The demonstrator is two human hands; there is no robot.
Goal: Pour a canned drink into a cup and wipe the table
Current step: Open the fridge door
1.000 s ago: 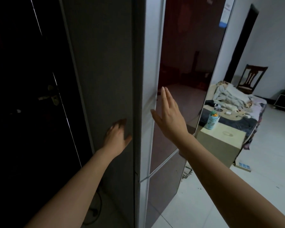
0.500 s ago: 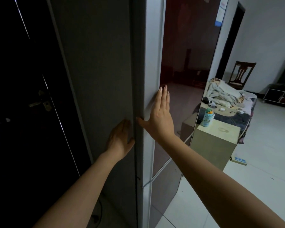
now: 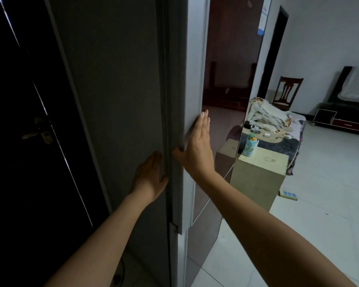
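At the far left of the frame we see a dark door (image 3: pixel 29 121) with a lever handle. Right of it, our left hand (image 3: pixel 149 177) lies flat and released on the grey side panel of the fridge (image 3: pixel 116 100), fingers straight, grasping nothing. Just right of that, our right hand (image 3: pixel 197 146) presses the edge of the fridge door (image 3: pixel 195 59) with straight fingers, thumb hooked at the seam, likewise released. The door stands tall, its long axis vertical, its glossy face turned toward the right of the frame. Further right, a small cabinet (image 3: pixel 257 175) carries a patterned bottle (image 3: pixel 250 145). We can see no can, cup or cloth, so we judge the task barely begun: fetching the drink, pouring and wiping all remain.
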